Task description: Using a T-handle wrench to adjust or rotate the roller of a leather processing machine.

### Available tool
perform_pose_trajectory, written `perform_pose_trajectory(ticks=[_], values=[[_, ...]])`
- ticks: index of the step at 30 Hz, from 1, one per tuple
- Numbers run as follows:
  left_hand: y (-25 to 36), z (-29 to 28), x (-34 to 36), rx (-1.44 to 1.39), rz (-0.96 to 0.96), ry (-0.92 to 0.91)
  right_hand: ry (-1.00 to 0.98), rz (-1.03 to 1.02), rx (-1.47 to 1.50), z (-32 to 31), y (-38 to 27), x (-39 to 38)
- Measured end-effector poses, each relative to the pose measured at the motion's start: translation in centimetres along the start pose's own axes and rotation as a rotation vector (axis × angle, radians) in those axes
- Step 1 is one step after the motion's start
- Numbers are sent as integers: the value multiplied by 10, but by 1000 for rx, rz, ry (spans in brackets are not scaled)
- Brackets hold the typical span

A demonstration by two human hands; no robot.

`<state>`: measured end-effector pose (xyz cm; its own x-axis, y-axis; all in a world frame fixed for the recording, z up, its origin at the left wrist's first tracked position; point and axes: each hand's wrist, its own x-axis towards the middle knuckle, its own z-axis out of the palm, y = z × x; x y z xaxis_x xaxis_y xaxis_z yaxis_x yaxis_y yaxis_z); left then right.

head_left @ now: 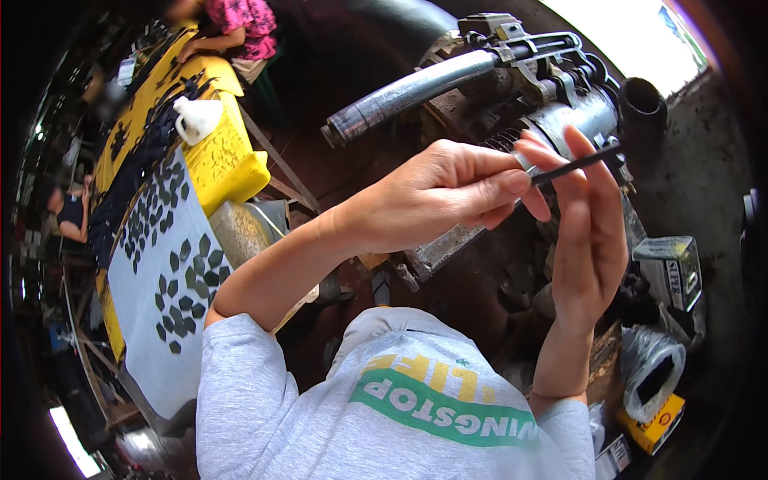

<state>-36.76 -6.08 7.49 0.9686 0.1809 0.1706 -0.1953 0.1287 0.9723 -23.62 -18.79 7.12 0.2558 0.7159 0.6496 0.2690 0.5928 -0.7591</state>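
1. One thin dark strip point(562, 170), pinched by the left hand point(424, 196), slants up and rightward from its fingertips
2. Right hand point(592, 248) meets its far length, fingers partly spread; whether they pinch it, I cannot tell

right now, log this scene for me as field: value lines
left grip: pinching a dark strip near one end
right grip: fingers at the strip's other part, firmness unclear
left side: dark angular pieces on a white sheet; white jug on yellow covering
ahead: metal machine, long metal tube
lower right: plastic bag, yellow box
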Motion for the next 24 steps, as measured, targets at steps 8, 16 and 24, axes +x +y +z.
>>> perform_pose_trajectory(ticks=[8,16,24], values=[[-15,-34,-12,-141,179,58,10,271,-82,38,-6,48],[-37,-55,-28,-460,161,7,-57,225,-289,59,3,52],[-46,-63,-40,-566,159,49,-161,230,-81,61,22,52]])
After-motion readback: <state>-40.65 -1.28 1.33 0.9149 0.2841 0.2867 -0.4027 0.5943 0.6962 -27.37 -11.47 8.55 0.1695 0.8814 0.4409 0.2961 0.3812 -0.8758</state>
